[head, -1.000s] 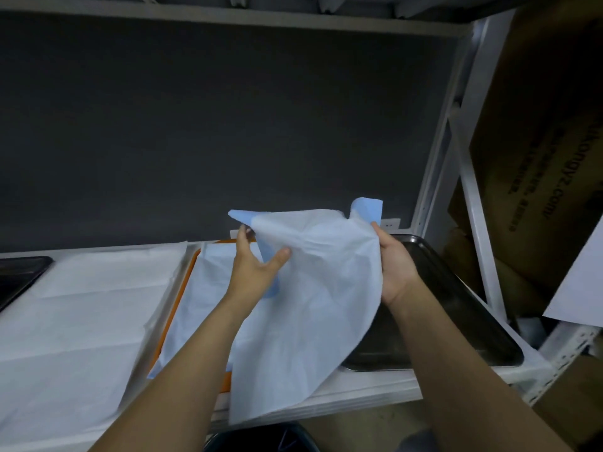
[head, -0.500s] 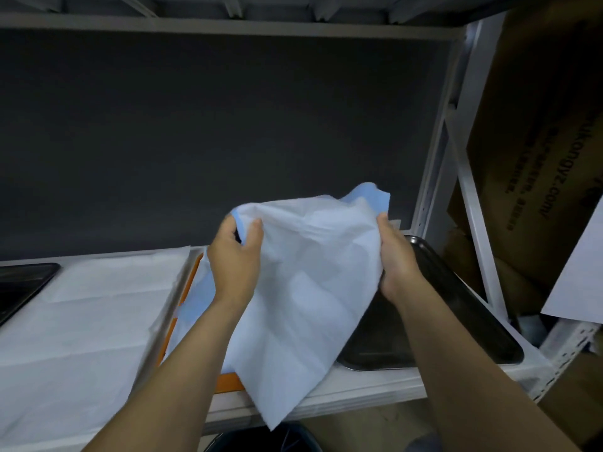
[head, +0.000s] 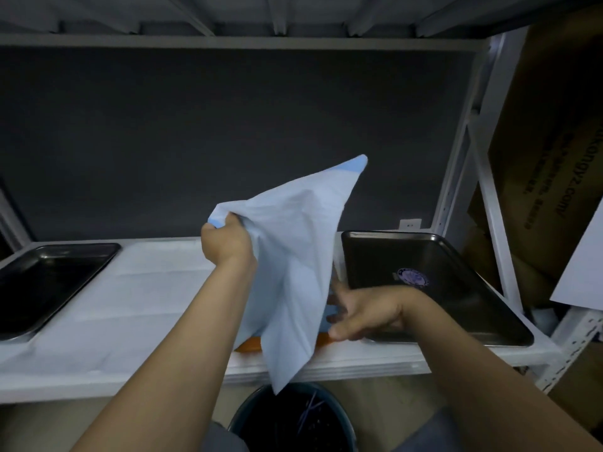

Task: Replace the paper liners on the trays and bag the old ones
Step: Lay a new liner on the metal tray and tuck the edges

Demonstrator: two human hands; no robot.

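A white shelf (head: 359, 363) carries everything. Well to the left of the left fingers (head: 233, 220), at the shelf's end, lies a black tray (head: 49, 282). A white sheet (head: 130, 305) lies flat just beside it and runs across to below those fingers. Under the right fingers (head: 339, 301) an orange tray (head: 249, 344) shows only as slivers on either side of the hanging liner (head: 293, 256). To the right of them lies a dark tray (head: 456, 308) bearing a round emblem (head: 412, 278).

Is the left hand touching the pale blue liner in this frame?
Touching. The head view shows the left hand gripping the liner, its upper edge bunched inside the curled fingers.
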